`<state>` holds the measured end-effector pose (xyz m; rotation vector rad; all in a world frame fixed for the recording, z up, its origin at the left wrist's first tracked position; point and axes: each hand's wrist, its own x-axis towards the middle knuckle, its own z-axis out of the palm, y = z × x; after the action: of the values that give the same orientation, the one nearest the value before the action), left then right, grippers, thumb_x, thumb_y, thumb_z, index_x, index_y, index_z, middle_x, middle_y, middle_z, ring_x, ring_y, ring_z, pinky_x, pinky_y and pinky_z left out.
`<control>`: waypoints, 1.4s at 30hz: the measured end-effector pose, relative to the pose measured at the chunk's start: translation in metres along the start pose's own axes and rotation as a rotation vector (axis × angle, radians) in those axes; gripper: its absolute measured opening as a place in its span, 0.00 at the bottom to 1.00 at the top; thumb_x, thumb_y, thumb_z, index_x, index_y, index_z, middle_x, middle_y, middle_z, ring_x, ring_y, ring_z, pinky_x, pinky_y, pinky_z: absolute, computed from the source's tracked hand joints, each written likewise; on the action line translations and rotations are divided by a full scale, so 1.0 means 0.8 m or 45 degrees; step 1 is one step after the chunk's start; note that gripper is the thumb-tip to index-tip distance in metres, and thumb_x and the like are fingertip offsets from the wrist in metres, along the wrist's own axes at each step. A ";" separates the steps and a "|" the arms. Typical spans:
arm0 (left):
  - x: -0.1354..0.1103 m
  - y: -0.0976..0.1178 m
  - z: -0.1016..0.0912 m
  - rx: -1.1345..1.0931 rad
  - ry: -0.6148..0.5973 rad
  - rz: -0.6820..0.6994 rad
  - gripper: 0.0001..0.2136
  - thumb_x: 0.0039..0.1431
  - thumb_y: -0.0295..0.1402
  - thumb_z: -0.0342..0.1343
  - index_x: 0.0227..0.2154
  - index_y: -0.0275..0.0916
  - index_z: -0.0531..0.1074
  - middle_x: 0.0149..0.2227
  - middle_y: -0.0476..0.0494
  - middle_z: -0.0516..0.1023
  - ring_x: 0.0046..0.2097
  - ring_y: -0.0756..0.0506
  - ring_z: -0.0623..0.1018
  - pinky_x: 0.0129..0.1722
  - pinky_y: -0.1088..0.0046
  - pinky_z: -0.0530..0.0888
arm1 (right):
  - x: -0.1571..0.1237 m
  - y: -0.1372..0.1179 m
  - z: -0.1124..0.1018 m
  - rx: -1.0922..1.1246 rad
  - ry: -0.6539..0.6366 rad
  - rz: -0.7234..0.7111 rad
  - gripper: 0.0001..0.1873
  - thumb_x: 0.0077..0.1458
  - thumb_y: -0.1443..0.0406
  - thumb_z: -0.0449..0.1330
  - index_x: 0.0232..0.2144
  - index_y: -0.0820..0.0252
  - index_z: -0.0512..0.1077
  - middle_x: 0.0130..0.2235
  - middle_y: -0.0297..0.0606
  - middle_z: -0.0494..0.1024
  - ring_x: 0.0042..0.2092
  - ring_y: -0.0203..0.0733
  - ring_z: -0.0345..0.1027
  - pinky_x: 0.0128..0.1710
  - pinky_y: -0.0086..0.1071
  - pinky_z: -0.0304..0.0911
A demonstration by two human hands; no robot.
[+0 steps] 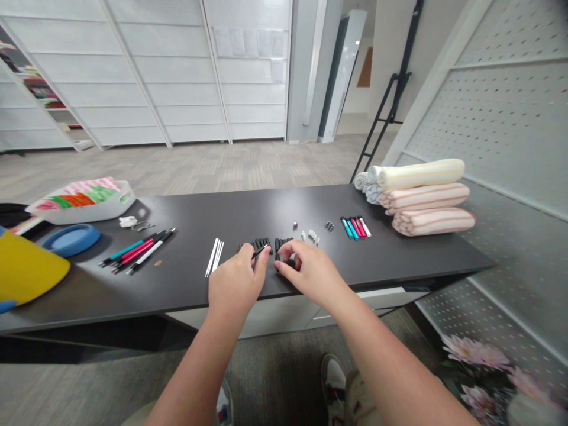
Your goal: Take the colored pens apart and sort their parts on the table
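My left hand (237,278) pinches a small dark pen part (259,252) between thumb and forefinger. My right hand (313,269) is close beside it, with thumb and fingertips closed round a short black pen part (277,258). Just beyond the fingers lie two groups of short black tubes, a left group (261,243) and a right group (281,242), partly hidden by my hands. White refill sticks (215,257) rest left of my left hand. Small whitish pieces (310,236), tiny grey pieces (329,226) and coloured pen barrels (355,227) lie to the right.
Several pens (139,251) lie on the dark table (186,290) at left. Beyond them are a blue ring-shaped object (71,239), a yellow object (31,269) and a white basket (89,211). Rolled towels (426,195) are stacked at right, near a perforated panel (506,106).
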<state>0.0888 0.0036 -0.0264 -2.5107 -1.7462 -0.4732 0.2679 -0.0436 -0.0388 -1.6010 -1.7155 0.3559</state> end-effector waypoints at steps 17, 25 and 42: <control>-0.002 -0.010 0.009 -0.205 0.086 0.226 0.12 0.76 0.40 0.42 0.47 0.41 0.68 0.37 0.43 0.82 0.37 0.40 0.83 0.32 0.68 0.67 | -0.002 -0.002 -0.001 0.066 0.072 0.002 0.09 0.68 0.59 0.60 0.36 0.55 0.75 0.34 0.35 0.79 0.34 0.39 0.69 0.35 0.33 0.60; 0.000 -0.013 0.018 -0.203 0.053 0.631 0.11 0.77 0.34 0.39 0.48 0.40 0.66 0.42 0.41 0.76 0.38 0.42 0.79 0.36 0.67 0.73 | -0.005 -0.003 -0.006 0.418 0.054 0.096 0.15 0.64 0.52 0.63 0.44 0.55 0.77 0.34 0.34 0.80 0.31 0.38 0.69 0.31 0.31 0.61; -0.008 -0.021 0.026 -0.217 0.373 0.780 0.09 0.75 0.35 0.50 0.48 0.38 0.74 0.42 0.39 0.81 0.43 0.40 0.78 0.44 0.61 0.72 | -0.001 0.001 -0.004 0.196 0.016 0.088 0.25 0.69 0.50 0.55 0.23 0.57 0.72 0.22 0.30 0.70 0.26 0.36 0.61 0.28 0.31 0.52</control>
<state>0.0760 0.0087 -0.0503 -2.7239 -0.8080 -0.8970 0.2705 -0.0452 -0.0371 -1.5492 -1.5860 0.4990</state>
